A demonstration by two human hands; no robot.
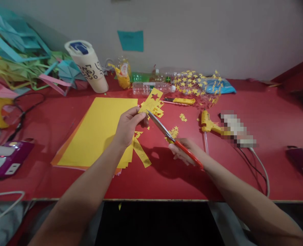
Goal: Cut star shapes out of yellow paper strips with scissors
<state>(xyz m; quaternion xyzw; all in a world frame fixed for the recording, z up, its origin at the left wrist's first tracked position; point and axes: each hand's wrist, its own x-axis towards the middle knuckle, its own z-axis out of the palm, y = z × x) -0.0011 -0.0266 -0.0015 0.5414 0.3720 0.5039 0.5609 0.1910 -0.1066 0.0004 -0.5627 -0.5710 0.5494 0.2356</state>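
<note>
My left hand (129, 125) pinches a yellow paper strip (151, 98) that has a star-shaped hole cut in it. Red-handled scissors (164, 131) are gripped in my right hand (184, 150), their blades pointing up and left, the tips at the strip's lower edge beside my left thumb. Below my hands lies another yellow strip (142, 153) with faint marks on it. Small yellow paper stars (173, 132) are piled behind the scissors, with a smaller heap of stars (183, 117) farther back. A stack of yellow paper sheets (102, 126) spreads out under and left of my left hand.
A yellow glue gun (209, 123) lies right of the stars, near a yellow cutter (183, 101). Behind are plastic bottles (147, 89), one bottle decorated with yellow stars (192, 83), and a tall white tube (90, 68). Folded coloured paper (18, 41) fills the back left; a purple power strip (11, 159) sits left.
</note>
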